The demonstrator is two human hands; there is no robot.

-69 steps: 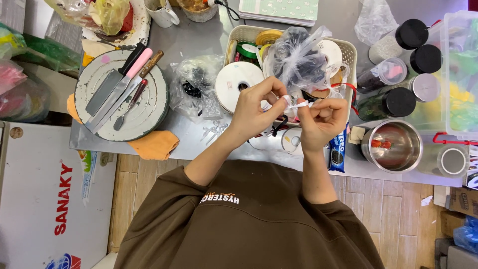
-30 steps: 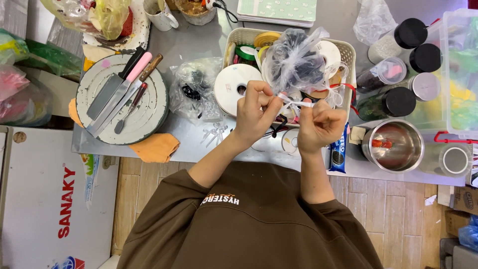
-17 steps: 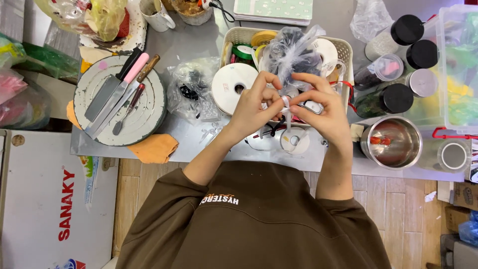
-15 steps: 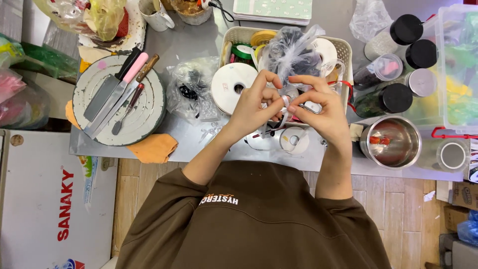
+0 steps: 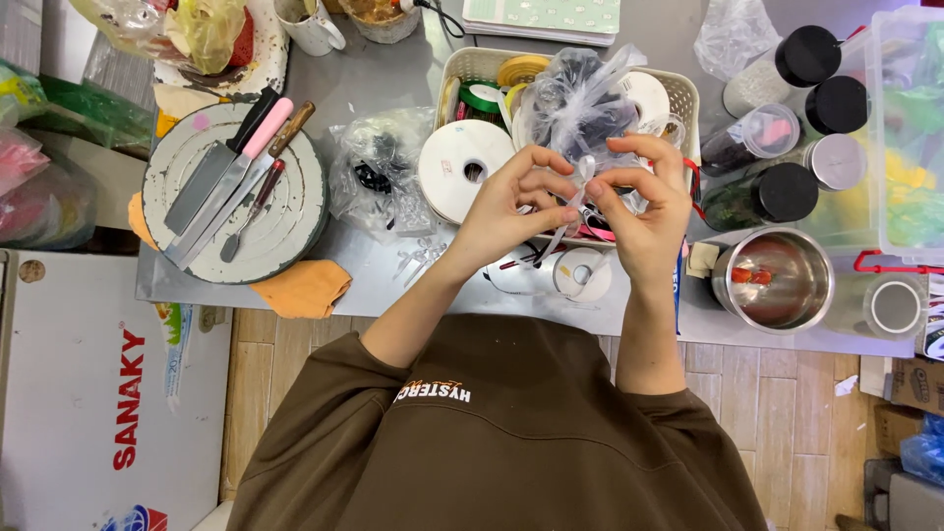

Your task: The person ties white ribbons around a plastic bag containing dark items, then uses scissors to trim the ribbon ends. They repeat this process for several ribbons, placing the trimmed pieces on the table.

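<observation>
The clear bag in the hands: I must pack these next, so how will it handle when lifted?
The bag probably stays floppy: its thin film crinkles and puffs above the left hand and right hand. It is likely light, since fingertips alone pinch its neck. The narrow ribbon hangs limp, so it may slip loose.

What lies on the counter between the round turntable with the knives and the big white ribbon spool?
In the head view, a crumpled clear plastic bag with small dark items inside lies between the turntable and the white ribbon spool.

single head-worn view, looking straight down from above, fairly close over the metal counter
</observation>
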